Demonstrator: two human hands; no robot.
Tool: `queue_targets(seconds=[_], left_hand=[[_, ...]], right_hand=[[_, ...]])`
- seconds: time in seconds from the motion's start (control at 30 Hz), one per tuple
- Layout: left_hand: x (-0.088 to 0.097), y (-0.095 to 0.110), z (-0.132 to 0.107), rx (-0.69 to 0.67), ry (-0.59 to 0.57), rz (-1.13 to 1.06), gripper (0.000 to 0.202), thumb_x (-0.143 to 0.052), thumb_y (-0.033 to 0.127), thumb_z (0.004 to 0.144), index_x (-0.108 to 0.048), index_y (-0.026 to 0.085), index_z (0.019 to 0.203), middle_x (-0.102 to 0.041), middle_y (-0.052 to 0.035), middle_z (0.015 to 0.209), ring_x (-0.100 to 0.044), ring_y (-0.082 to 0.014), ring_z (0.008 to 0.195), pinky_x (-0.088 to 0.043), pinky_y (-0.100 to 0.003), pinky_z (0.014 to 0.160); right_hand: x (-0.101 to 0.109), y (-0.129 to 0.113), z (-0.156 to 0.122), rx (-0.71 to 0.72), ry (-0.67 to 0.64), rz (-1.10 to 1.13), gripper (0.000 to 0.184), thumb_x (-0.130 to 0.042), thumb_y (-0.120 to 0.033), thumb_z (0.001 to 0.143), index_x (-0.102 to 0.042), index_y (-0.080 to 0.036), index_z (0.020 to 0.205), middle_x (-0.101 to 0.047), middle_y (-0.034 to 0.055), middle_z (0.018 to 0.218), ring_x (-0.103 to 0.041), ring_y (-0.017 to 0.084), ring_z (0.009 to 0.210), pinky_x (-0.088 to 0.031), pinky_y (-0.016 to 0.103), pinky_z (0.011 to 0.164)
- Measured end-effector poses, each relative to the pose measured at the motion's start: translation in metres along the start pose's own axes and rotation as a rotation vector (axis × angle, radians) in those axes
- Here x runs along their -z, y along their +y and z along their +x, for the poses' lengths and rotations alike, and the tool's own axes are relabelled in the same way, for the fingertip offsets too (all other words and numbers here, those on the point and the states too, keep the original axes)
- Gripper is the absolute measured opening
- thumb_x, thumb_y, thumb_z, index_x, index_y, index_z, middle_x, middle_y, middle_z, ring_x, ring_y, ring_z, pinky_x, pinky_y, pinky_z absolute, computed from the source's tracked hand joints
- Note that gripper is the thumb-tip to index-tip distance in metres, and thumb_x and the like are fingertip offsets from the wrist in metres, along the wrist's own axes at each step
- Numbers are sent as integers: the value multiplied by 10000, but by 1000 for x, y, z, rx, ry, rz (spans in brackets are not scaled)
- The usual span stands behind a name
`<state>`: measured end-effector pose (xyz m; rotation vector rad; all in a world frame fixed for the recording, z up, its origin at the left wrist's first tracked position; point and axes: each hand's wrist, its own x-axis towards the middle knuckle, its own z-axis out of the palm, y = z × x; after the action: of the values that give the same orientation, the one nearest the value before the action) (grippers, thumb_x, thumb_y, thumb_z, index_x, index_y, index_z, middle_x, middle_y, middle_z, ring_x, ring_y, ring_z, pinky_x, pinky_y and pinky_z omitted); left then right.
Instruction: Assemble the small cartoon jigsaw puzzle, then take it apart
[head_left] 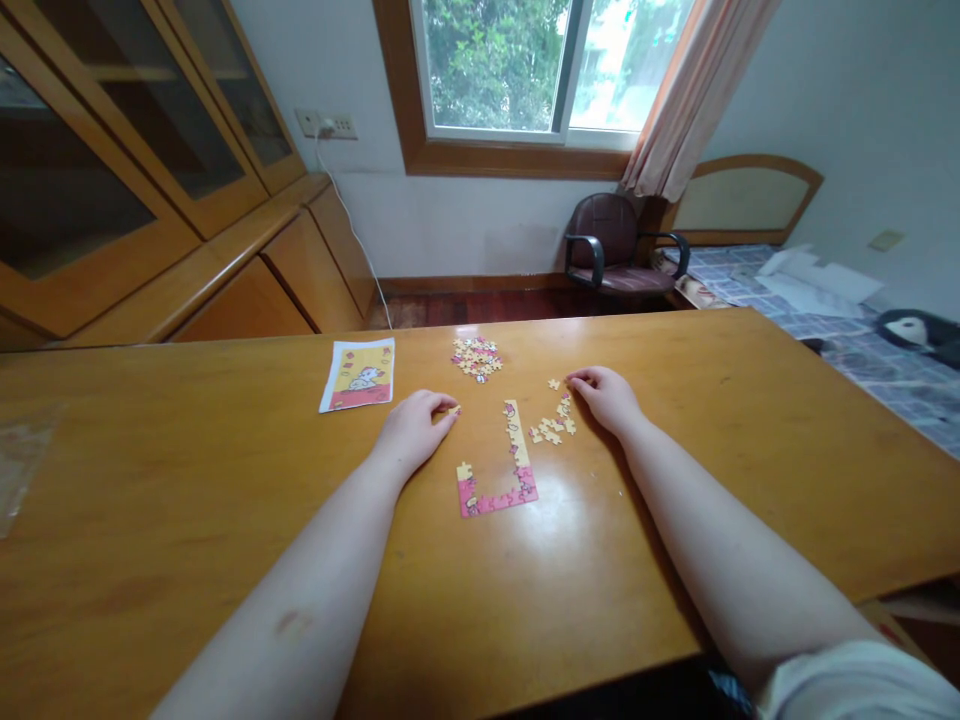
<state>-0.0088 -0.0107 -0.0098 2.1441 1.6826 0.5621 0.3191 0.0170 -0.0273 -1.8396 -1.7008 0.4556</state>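
My left hand point(414, 430) is closed in a pinch on a small yellow puzzle piece point(455, 409), held left of the partly joined puzzle point(517, 470). That puzzle lies flat, with a pink bottom edge, a yellow and pink right side and a short left side. Further right, my right hand point(609, 397) has its fingertips together at the upper end of a loose group of yellow puzzle pieces point(553, 428). Whether a piece sits between those fingertips is too small to make out. One single piece point(553, 384) lies just left of them.
A heap of puzzle pieces point(477, 357) lies near the far edge of the wooden table point(225, 520). The reference picture point(361, 375) of a white animal lies left of it. A clear plastic bag point(22, 465) is at the left. An armchair point(616, 245) stands beyond the table.
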Motion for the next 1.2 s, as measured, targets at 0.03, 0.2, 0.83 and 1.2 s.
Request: queue_targets(seconds=[0.03, 0.2, 0.83, 1.2], left_hand=[[0, 0, 0, 3, 0, -4, 266, -520, 382, 823, -681, 226, 967, -667, -36, 978, -610, -194, 919, -469, -313, 805], [0, 1, 1, 14, 3, -1, 265, -521, 388, 820, -683, 229, 957, -669, -35, 965, -613, -195, 906, -470, -308, 786], [-1, 0, 0, 24, -6, -39, 261, -521, 386, 820, -680, 223, 948, -670, -38, 967, -615, -196, 913, -471, -317, 807], [0, 3, 0, 18, -2, -35, 259, -521, 379, 818, -681, 222, 947, -671, -43, 969, -616, -203, 912, -472, -325, 807]], right_hand=[[0, 1, 1, -14, 8, 22, 246, -573, -384, 799, -725, -204, 872, -689, 24, 776, -593, 162, 707, -414, 266, 654], [-1, 2, 10, -74, 39, 77, 295, -601, -433, 753, -725, -185, 854, -684, 25, 730, -584, 153, 654, -412, 258, 621], [38, -7, 5, 8, -785, 258, 439, -811, -390, 493, -738, -168, 866, -455, -79, 545, -398, 70, 515, -324, 217, 530], [37, -26, -2, 15, -732, 8, 287, -762, -267, 517, -725, -218, 798, -509, -67, 540, -438, 92, 503, -305, 217, 492]])
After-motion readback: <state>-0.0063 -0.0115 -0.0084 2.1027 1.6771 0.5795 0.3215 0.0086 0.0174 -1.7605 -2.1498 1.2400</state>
